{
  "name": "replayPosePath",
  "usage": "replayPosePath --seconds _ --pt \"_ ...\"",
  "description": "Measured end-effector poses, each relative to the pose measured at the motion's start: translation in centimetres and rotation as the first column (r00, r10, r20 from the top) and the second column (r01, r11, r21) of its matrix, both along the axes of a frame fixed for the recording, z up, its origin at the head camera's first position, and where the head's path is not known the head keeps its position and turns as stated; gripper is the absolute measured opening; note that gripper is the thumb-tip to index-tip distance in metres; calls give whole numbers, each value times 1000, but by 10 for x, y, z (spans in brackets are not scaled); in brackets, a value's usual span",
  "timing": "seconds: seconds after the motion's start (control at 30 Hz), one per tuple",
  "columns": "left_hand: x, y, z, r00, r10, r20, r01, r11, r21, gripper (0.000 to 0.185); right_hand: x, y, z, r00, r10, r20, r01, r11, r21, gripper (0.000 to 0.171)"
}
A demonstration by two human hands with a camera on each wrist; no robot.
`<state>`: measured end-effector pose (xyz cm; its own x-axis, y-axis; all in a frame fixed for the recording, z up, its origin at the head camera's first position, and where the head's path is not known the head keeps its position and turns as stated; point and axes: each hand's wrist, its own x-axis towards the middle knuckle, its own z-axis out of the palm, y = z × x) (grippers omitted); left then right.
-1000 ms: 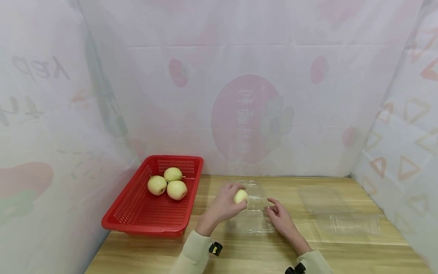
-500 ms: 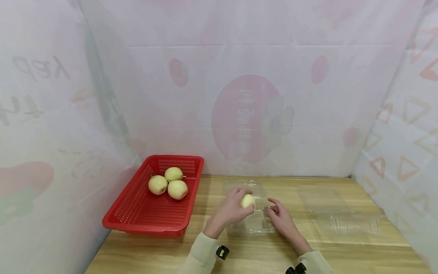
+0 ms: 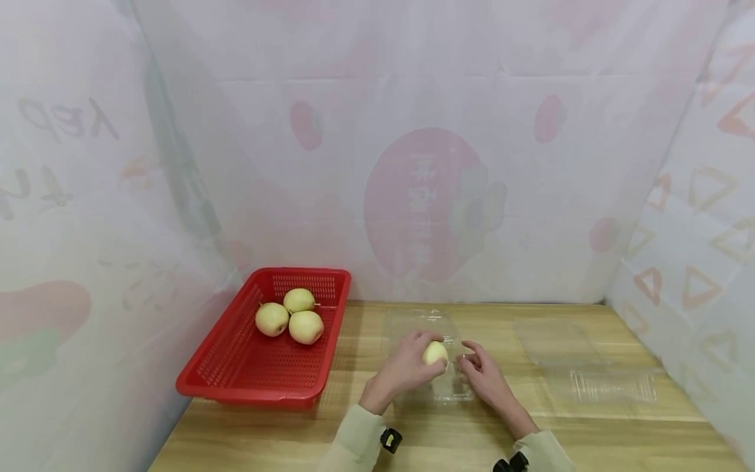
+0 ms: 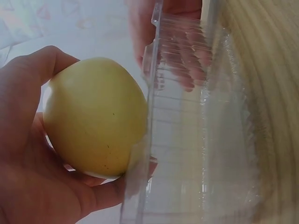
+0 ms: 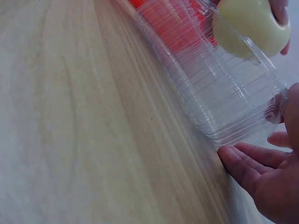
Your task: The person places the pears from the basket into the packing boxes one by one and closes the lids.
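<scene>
Head view: we see the left hand (image 3: 407,367) curled round a pale yellow apple (image 3: 435,353), holding it just above the near tray of an open clear clamshell box (image 3: 433,387) on the wooden table (image 3: 354,439). Left wrist view confirms the apple (image 4: 96,116) sits in palm and fingers, touching the box's thin rim (image 4: 149,116). The right hand (image 3: 486,377) rests beside the box with fingers relaxed and straight, fingertips (image 5: 238,161) at its side wall (image 5: 219,107); nothing gripped. Three more apples (image 3: 289,318) lie in the red basket (image 3: 248,380) to the left; another clear box (image 3: 590,373) lies well apart on the right. Our risk call: the box looks light and flimsy, so an apple pushed against the rim could tip or slide it, and the right hand only steadies it lightly; a loose release could let the apple roll out.
</scene>
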<state>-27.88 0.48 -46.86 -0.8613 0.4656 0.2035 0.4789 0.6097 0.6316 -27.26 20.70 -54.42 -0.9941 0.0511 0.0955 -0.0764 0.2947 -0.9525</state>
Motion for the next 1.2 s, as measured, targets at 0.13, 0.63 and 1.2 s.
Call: replayPosePath --seconds 0.13,0.63,1.2 --pt "-1 3 -3 1000 -7 23 7 1000 0 48 1 0 3 1000 11 -9 -11 1000 6 46" --pt "-1 17 -18 999 -32 11 33 999 -27 55 1 1 1 1000 -4 -4 5 1000 29 44" --pt "-2 25 -31 998 -65 4 65 995 -79 53 1 0 3 1000 -27 -5 28 994 106 43"
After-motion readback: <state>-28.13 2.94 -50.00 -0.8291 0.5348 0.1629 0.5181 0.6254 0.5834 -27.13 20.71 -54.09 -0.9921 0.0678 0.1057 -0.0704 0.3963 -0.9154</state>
